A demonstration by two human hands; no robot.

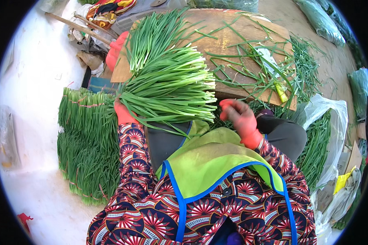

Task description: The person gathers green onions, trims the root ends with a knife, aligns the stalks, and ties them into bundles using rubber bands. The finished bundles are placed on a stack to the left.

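Observation:
My left hand (124,112), in a red glove, grips the leafy end of a large bunch of green chives (171,92). The pale cut ends of this bunch fan out to the right, over the near edge of a wooden board (220,39). My right hand (242,121), in a soiled red glove, is raised just right of those ends, its fingers blurred and curled; whether it holds anything I cannot tell. Another pile of chives (155,36) lies on the board behind the bunch. Loose leaves (245,61) and a yellow-green object (281,92) lie at the board's right.
Tied chive bundles (89,147) are stacked on the floor at left. A clear plastic bag (337,122) with greens stands at right, near my knee. Trimmings (305,67) lie beside the board. A wooden handle (79,27) slants behind a red plastic object (116,50).

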